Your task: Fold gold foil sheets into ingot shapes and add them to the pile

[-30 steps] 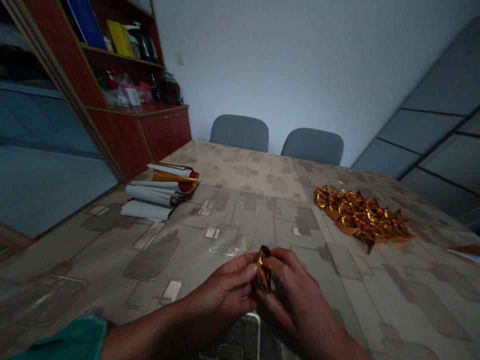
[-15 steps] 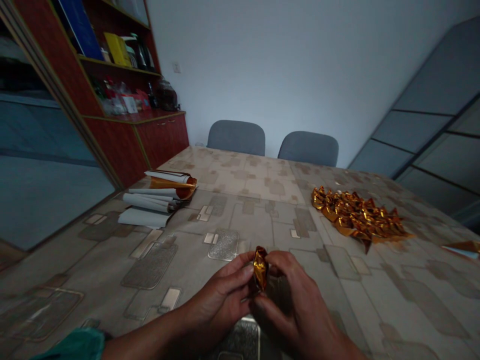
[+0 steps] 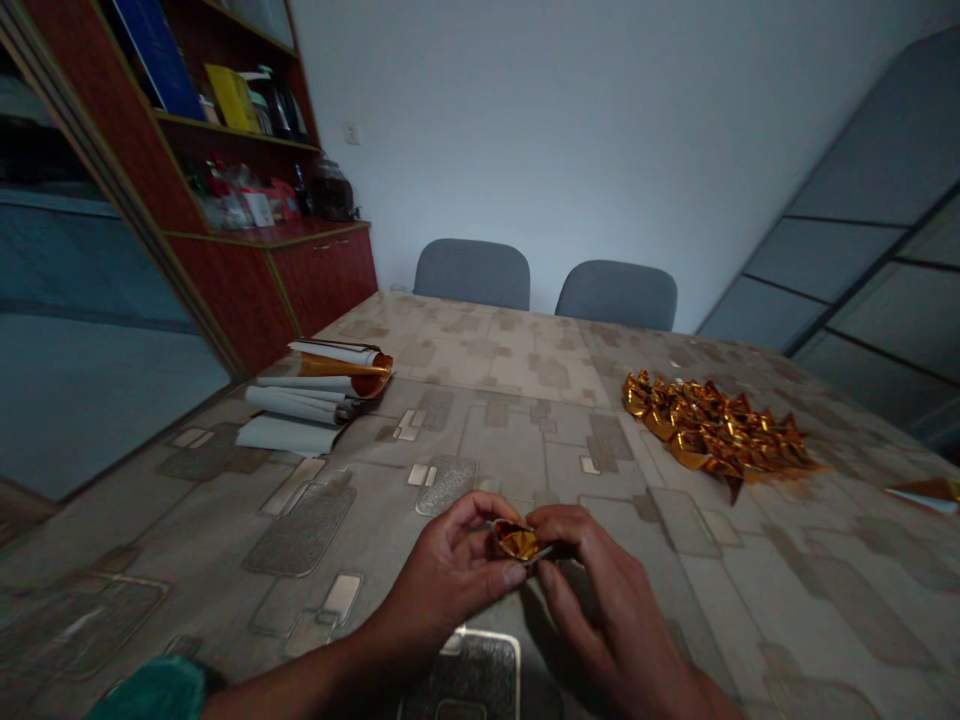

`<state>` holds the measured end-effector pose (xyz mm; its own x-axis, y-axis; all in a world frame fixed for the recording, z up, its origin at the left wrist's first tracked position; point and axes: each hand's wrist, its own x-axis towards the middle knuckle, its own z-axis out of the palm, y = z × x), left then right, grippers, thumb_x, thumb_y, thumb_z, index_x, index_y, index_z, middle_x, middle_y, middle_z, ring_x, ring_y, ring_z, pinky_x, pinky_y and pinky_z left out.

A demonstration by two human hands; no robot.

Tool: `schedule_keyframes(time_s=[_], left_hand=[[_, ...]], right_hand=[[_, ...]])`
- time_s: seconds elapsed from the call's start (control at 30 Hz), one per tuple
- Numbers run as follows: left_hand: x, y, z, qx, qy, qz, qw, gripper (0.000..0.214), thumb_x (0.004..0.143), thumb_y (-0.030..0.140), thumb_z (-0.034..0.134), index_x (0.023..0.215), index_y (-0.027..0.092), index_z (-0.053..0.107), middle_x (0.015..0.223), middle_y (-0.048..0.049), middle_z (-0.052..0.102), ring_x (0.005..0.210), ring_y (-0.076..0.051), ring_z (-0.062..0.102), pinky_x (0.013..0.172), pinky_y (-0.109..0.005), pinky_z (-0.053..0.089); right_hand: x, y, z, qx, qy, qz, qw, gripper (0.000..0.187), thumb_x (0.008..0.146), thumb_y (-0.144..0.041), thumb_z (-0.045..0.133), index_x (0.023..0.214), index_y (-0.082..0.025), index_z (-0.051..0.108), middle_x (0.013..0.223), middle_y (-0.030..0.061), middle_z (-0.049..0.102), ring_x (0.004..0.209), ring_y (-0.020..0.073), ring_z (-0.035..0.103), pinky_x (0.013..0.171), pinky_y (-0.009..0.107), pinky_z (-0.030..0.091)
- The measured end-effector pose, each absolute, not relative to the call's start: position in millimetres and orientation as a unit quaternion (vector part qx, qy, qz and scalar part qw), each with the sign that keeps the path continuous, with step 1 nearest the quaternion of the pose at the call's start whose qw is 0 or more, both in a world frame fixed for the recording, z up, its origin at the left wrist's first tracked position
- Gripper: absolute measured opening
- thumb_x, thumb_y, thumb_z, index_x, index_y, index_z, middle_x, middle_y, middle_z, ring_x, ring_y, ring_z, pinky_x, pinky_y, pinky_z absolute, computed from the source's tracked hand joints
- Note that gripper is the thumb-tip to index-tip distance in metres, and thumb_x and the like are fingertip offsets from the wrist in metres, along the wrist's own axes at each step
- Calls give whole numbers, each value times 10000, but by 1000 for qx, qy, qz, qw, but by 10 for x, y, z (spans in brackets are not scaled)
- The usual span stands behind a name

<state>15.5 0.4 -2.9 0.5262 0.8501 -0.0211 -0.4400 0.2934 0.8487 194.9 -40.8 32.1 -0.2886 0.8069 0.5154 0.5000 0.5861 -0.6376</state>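
A small gold foil piece [image 3: 517, 541] is pinched near the worktop's [image 3: 187, 560] near edge in the closed grips of the left hand [image 3: 450, 570] and right hand [image 3: 592, 570]; overly hard pinching could tear it. Folded gold foil pieces [image 3: 716, 430] are heaped far right, rolled foil sheets [image 3: 315, 395] far left.

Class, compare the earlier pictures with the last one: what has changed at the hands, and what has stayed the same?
The gold foil piece has turned from upright to lying crosswise and looks more opened out. It is still pinched between the fingers of the left hand and right hand. The pile of folded gold foil pieces and the rolled sheets stayed put.
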Motion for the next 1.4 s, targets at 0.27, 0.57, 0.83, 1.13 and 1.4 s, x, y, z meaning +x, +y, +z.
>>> schedule_keyframes(time_s=[0.27,0.57,0.83,1.13,1.4], left_hand=[[139,-44,13,449,295,445,717,365,713,253,877,1046,217,731,1052,-64,753,1032,-233,693,910,-322,510],[148,-61,-26,427,274,438,742,357,723,269,874,1041,185,734,1013,-76,758,943,-210,707,871,-312,528],[159,-18,10,392,244,447,766,307,734,239,875,1002,192,732,910,-35,764,854,-141,702,794,-226,514],[166,-43,90,447,267,481,705,247,724,231,862,932,215,730,992,-25,719,962,-188,685,861,-274,527],[218,-80,1,488,324,459,669,346,725,265,840,1042,219,710,1072,-51,657,951,-205,667,799,-270,538]], right_hand=[[1967,-416,380,-391,-805,164,414,279,948,-86,518,1176,-245,534,1090,71,657,1020,204,662,861,324,577],[1964,-414,371,-392,-806,179,406,261,953,-68,537,1157,-230,559,1090,67,620,1018,182,646,866,295,568],[1964,-404,335,-389,-801,181,418,244,959,-69,528,1128,-241,567,1015,53,660,945,193,655,809,315,563],[1867,-437,266,-399,-529,561,496,184,962,-376,624,1075,-268,528,964,25,665,793,163,662,702,303,541],[1823,-393,229,-471,-578,444,496,72,954,-298,592,952,-230,568,882,14,619,793,171,616,695,301,486]])
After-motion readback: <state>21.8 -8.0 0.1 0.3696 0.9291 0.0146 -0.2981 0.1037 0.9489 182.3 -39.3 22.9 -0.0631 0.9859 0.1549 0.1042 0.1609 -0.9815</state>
